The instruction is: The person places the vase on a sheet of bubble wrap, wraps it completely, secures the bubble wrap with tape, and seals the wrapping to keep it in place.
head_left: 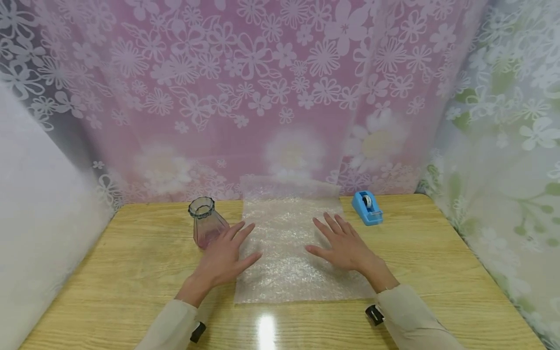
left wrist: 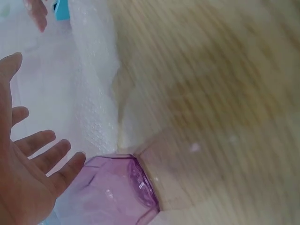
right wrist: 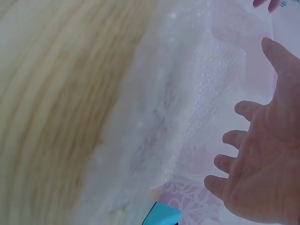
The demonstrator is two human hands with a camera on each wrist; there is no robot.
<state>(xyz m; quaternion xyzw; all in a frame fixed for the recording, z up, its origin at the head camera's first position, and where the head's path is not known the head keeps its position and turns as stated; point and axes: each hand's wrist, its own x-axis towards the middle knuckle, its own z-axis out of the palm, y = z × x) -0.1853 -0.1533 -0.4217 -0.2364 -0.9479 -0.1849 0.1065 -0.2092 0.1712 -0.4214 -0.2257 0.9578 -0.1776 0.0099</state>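
A sheet of bubble wrap (head_left: 288, 243) lies flat in the middle of the table, its far end against the curtain. Over its left edge my left hand (head_left: 225, 257) is spread, fingers extended and holding nothing. Just beside that hand stands a faceted glass vase (head_left: 207, 228), clear above and purplish below; the left wrist view shows its purple part (left wrist: 112, 187) near the fingertips. My right hand (head_left: 345, 248) hovers with spread fingers over the sheet's right side. In the right wrist view, that hand (right wrist: 267, 154) has its palm visible, with the bubble wrap (right wrist: 150, 108) beside it.
A blue tape dispenser (head_left: 367, 208) stands at the back right of the wooden table (head_left: 437, 272), to the right of the bubble wrap. Behind the table hangs a pink flowered curtain (head_left: 245, 121), with pale sheets at both sides.
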